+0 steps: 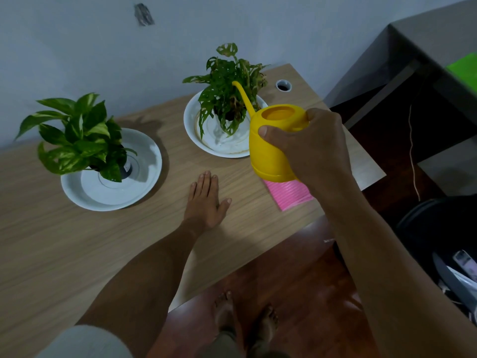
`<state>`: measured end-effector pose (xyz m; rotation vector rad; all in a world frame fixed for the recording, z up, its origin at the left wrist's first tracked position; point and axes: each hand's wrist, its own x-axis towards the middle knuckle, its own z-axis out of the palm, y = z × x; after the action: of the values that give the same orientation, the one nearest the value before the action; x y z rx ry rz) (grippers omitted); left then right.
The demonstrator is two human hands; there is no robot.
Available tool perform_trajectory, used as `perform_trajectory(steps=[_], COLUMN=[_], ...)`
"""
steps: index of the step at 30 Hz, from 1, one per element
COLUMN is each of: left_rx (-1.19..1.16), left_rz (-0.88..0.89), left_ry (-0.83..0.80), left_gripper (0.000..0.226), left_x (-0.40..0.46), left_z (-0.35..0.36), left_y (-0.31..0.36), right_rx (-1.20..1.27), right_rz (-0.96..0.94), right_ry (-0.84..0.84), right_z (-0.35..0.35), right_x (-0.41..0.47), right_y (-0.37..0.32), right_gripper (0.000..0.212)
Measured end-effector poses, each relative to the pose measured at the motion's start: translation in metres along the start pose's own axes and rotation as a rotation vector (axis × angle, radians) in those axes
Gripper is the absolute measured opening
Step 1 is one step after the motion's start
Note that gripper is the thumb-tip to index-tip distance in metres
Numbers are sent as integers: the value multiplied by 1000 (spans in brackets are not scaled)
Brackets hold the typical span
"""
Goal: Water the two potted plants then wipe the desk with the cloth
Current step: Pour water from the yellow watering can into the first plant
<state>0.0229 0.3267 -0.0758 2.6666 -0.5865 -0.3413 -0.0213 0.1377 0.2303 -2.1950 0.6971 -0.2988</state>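
1. Step in hand, by judgement: watering of the right-hand plant (227,86). The yellow watering can (273,140) is gripped by the right hand (309,148), spout among the leaves.
2. The left hand (206,200) is laid flat and spread on the desk (77,241), holding nothing.
3. Next move likely calls for a carry to the left plant (77,135).
4. Both pots are set in white saucers (144,182); water level cannot be told.
5. The pink cloth (291,195) is partly hidden beneath the can.
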Motion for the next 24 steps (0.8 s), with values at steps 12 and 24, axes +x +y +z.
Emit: perform_trajectory(steps=[12, 24], left_rx=[16, 24], left_rz=[0, -7], left_ry=[-6, -30], left_gripper=[84, 85], left_x=[1, 1], left_z=[0, -2], left_y=[0, 1], right_rx=[-3, -20], right_rz=[29, 36], right_ry=[68, 27], right_z=[-5, -3], right_x=[8, 4], right_y=[-7, 6], right_gripper=[65, 69])
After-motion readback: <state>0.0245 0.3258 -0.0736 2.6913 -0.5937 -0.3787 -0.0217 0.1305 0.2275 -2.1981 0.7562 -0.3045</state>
